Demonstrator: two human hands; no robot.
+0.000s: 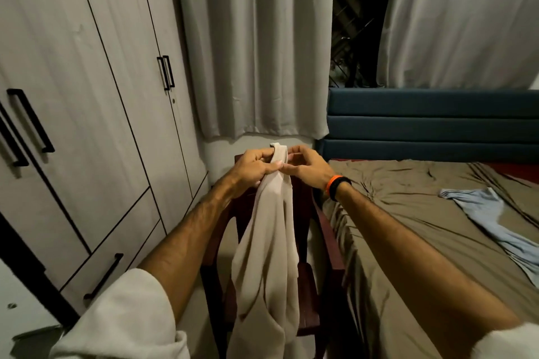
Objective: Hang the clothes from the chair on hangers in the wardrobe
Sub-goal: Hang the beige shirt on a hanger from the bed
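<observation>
A beige garment [268, 256] hangs down in front of me over a dark wooden chair [309, 294]. My left hand [253, 166] grips its bunched top edge from the left. My right hand [303, 167] pinches the same top edge from the right, its wrist wearing an orange and black band. The two hands almost touch. The wardrobe [87, 114] stands at the left with all its doors closed. No hanger is in view.
A bed with a brown sheet [423, 213] fills the right side, with a light blue garment [495, 218] lying on it. A blue padded headboard [431, 119] and grey curtains [256, 46] stand behind. The chair sits between wardrobe and bed.
</observation>
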